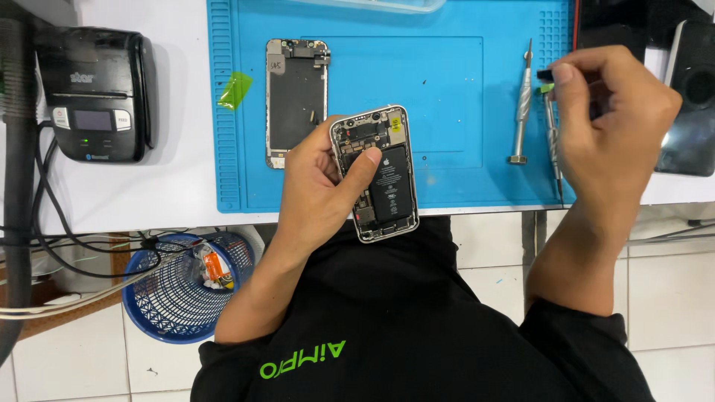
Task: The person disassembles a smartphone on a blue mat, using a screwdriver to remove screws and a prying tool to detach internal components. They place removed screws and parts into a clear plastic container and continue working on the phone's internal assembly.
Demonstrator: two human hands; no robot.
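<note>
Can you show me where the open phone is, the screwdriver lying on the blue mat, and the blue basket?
open phone (387, 182): head view, on its black battery.
screwdriver (523, 104): head view, on its silver handle.
blue basket (160, 316): head view, on its mesh wall.

— What is sitting on the white table (171, 190)?

— A blue work mat (477, 112) is covering most of it. Left of the mat, a small black printer (97, 93) is resting on the bare top.

— And on the mat itself?

— A detached phone screen panel (296, 100) is lying near the mat's left side, with a green scrap of film (237, 89) overlapping the mat's left edge. A silver screwdriver (523, 104) is lying toward the mat's right side.
</note>
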